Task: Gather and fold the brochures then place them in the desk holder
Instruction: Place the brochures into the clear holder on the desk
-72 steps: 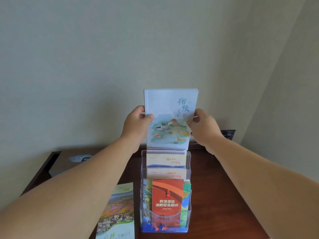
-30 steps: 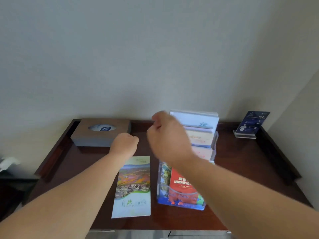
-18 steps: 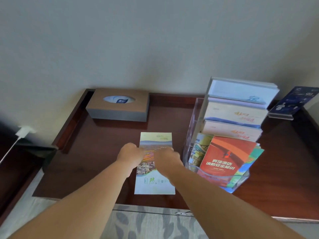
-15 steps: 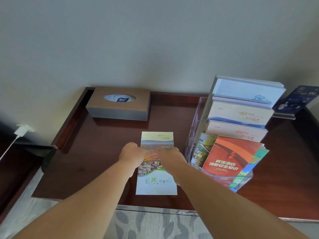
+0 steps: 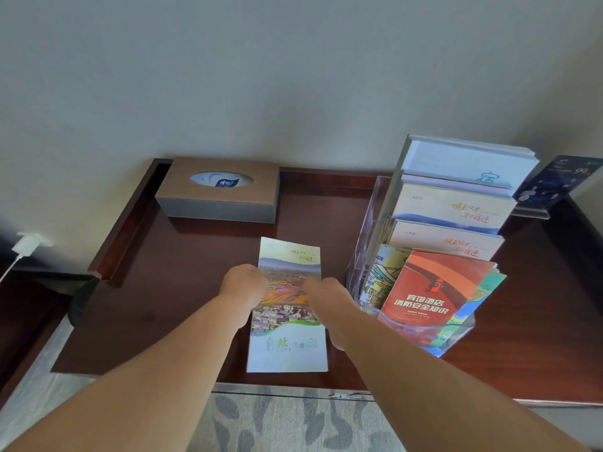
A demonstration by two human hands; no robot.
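Both grips pinched the brochure at mid-length, left hand on its left edge, right hand on its right, forearms reaching forward. It lay on the counter, just beside the holder.

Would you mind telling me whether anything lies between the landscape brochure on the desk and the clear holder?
Nothing visible does: only bare desk separates the landscape brochure from the holder; the right hand rests on that side.
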